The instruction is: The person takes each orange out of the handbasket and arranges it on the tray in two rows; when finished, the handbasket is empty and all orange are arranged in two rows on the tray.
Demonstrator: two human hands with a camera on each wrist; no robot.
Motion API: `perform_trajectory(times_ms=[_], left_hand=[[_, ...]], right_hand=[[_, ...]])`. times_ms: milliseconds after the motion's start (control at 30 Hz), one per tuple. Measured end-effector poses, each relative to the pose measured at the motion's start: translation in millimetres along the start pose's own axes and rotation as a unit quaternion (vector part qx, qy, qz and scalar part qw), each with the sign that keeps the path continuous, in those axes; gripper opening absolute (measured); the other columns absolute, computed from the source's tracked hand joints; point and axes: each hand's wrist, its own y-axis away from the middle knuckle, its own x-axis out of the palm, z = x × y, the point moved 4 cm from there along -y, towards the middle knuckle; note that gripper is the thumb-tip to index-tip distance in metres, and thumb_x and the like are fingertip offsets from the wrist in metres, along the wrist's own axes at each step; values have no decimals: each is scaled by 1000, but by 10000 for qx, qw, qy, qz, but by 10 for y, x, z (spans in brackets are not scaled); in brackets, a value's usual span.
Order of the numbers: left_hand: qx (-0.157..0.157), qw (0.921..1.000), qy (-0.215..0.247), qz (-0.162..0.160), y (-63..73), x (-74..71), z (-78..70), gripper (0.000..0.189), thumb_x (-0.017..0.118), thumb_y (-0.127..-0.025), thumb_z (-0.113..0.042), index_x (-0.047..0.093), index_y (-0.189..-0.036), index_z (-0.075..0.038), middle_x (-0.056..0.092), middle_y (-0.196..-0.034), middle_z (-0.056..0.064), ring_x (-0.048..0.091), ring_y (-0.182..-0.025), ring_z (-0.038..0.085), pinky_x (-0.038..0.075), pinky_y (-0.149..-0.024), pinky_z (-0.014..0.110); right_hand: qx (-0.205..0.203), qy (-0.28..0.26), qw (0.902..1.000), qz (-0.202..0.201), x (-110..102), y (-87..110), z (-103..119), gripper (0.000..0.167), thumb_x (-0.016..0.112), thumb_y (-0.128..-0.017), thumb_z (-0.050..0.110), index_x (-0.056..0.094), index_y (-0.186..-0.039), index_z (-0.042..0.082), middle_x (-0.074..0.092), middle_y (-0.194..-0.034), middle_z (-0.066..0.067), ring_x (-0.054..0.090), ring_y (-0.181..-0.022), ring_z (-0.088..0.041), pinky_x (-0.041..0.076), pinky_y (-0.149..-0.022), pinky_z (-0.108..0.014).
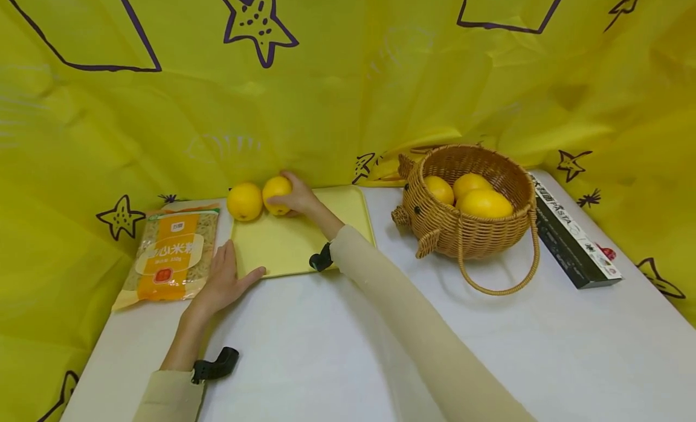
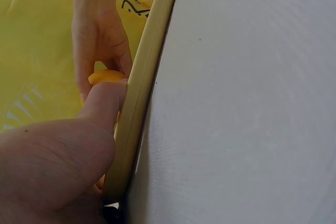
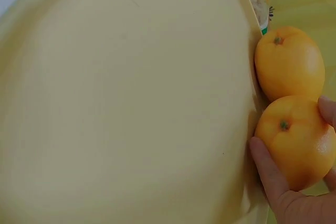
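Note:
My right hand (image 1: 298, 198) reaches over the pale yellow tray (image 1: 293, 246) and holds an orange (image 1: 277, 194) at its back left. In the right wrist view, the thumb and fingers lie around this orange (image 3: 302, 142), its green stem end facing the camera. A second orange (image 3: 290, 64) sits right against it, at the tray's back left corner. My left hand (image 1: 222, 283) lies at the tray's front left corner, fingers straight along the left side and thumb spread at the front edge. In the left wrist view, that thumb overlaps the tray's rim (image 2: 144, 72).
Left of the tray lies an orange-labelled food bag (image 1: 170, 253). On the right stands a pig-shaped wicker basket (image 1: 492, 236) with three yellow fruits (image 1: 484, 203) inside, its handle hanging forward. A black pasta box (image 1: 571, 246) lies beyond it. Yellow cloth (image 1: 326, 107) hangs behind the white table (image 1: 304, 349).

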Motion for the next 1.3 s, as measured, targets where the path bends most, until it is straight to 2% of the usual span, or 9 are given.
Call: perform_trajectory(times_ms=[167, 400, 600, 700, 833, 967, 1067, 1167, 1300], left_hand=[[-26, 10000, -23, -46, 4, -8, 21, 106, 61, -92, -44, -9, -150, 11, 0, -155, 37, 3, -144, 50, 10, -115, 64], [53, 9999, -49, -79, -8, -9, -24, 105, 62, -92, -42, -6, -149, 14, 4, -154, 38, 7, -142, 50, 11, -115, 63], [-18, 9999, -118, -9, -17, -8, -22, 105, 61, -93, -42, -8, -148, 14, 0, -154, 38, 3, -144, 51, 9, -116, 64], [-56, 10000, -66, 20, -12, -10, -8, 106, 61, -92, -44, -10, -149, 13, -3, -156, 37, 0, -145, 50, 7, -116, 64], [-88, 9999, -93, 47, -4, -12, 19, 108, 61, -92, -45, -10, -149, 13, -3, -155, 37, 1, -144, 51, 8, -116, 64], [-26, 9999, -150, -63, 2, -33, 9, 107, 62, -91, -43, -7, -148, 14, 3, -154, 38, 7, -142, 50, 12, -115, 64], [64, 9998, -136, -138, 11, -45, -9, 105, 63, -91, -40, -5, -148, 15, 6, -152, 39, 10, -140, 50, 13, -114, 63], [178, 9996, -114, -179, 10, -32, -15, 103, 63, -91, -40, -3, -148, 15, 10, -150, 39, 13, -138, 50, 15, -112, 63], [308, 9992, -48, -235, -6, -9, -1, 104, 62, -90, -47, 0, -147, 14, 13, -147, 40, 16, -135, 50, 16, -110, 64]], right_hand=[[173, -85, 9998, -30, 23, 15, 1, 89, 74, -84, 19, 19, -154, 17, 33, -150, -19, 54, -122, -39, 58, -83, -45], [119, -3, 9998, -187, -10, 6, -47, 84, 74, -85, 21, 25, -153, 18, 35, -151, -16, 54, -122, -35, 59, -81, -41], [4, 323, 9993, -179, -33, 12, -62, 87, 75, -84, 28, 24, -155, 21, 37, -152, -15, 58, -108, -30, 57, -75, -36], [-120, 587, 9980, -203, -54, 41, -59, 90, 74, -85, 32, 20, -156, 20, 32, -156, -14, 53, -121, -31, 53, -90, -40], [-344, 1122, 9927, -281, -131, 183, -12, 92, 73, -85, 39, 18, -156, 17, 25, -160, -14, 34, -143, -32, 37, -113, -45], [-556, 1009, 9933, -15, -291, 598, 114, 87, 72, -86, 40, 23, -154, 19, 28, -159, -11, 31, -145, -32, 35, -114, -48], [-579, 281, 9965, 534, -458, 1105, 155, 74, 69, -90, 33, 31, -151, 20, 35, -155, -10, 38, -142, -31, 42, -109, -47], [-585, -225, 9931, 991, -675, 1662, 102, 63, 65, -93, 24, 36, -148, 18, 42, -150, -12, 46, -136, -30, 47, -104, -44], [-614, -30, 9913, 1162, -1015, 2271, -25, 58, 64, -94, 24, 40, -145, 15, 48, -145, -11, 51, -131, -29, 51, -100, -37]])
